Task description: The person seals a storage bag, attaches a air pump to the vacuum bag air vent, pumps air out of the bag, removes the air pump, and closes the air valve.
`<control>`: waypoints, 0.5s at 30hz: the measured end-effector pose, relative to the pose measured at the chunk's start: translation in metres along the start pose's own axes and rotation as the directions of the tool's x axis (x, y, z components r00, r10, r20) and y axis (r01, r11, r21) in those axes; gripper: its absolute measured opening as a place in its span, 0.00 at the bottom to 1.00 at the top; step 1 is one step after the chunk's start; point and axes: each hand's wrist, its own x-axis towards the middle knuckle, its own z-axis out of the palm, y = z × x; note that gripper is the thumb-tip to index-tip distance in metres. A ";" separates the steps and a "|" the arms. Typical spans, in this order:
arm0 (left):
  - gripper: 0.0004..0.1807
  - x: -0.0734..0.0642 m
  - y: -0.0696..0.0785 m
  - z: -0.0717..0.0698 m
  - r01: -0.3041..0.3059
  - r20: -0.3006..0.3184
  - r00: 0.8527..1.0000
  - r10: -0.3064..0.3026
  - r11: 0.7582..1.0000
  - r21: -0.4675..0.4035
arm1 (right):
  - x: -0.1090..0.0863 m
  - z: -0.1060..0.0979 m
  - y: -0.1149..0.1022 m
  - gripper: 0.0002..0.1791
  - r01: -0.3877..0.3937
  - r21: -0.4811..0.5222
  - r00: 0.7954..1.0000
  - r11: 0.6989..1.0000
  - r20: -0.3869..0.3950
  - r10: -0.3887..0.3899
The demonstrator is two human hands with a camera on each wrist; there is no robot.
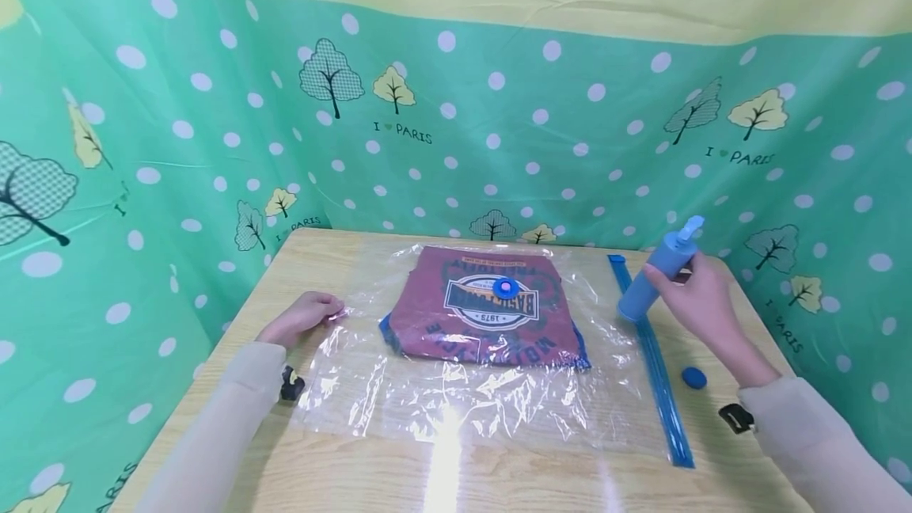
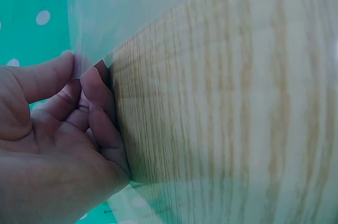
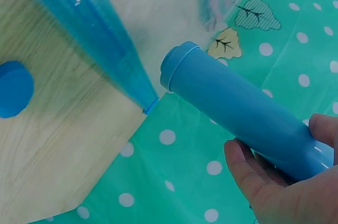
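Observation:
My left hand (image 1: 302, 317) pinches the left edge of a clear plastic storage bag (image 1: 370, 390) between thumb and fingers; the left wrist view shows the film (image 2: 77, 66) caught at the fingertips. Inside the bag lies a folded maroon garment (image 1: 427, 315) with printed lettering and bits of blue at its lower corners. A round blue valve (image 1: 506, 287) sits on the bag over it. My right hand (image 1: 705, 299) grips a blue hand pump (image 1: 651, 279), tilted above the bag's right side. In the right wrist view, thumb and fingers wrap round the pump's body (image 3: 237, 108).
A blue zip strip (image 1: 663, 394) runs along the bag's right edge. To its right lies a round blue cap (image 1: 694, 378) on the wooden table (image 1: 370, 481). A green dotted curtain (image 1: 427, 172) closes off the back and sides.

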 end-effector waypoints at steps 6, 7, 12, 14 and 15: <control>0.12 -0.001 0.001 0.000 -0.020 -0.005 1.000 0.020 1.000 0.008 | 0.004 0.010 -0.010 0.36 -0.046 0.007 0.999 0.999 0.023 0.046; 0.12 -0.001 0.001 0.001 -0.023 -0.007 1.000 0.023 1.000 0.007 | 0.005 0.012 -0.012 0.36 -0.048 0.010 0.999 0.999 0.022 0.048; 0.12 -0.001 0.000 0.001 -0.029 -0.006 1.000 0.029 1.000 -0.001 | 0.008 0.021 -0.017 0.36 -0.038 0.018 0.999 0.999 0.017 0.038; 0.12 -0.001 0.000 0.001 -0.028 -0.004 1.000 0.027 1.000 -0.009 | 0.009 0.025 -0.019 0.36 -0.026 0.017 1.000 1.000 0.012 0.025; 0.12 -0.001 0.000 0.001 -0.025 -0.002 1.000 0.025 1.000 -0.013 | 0.010 0.026 -0.020 0.36 -0.018 0.015 1.000 1.000 0.008 0.018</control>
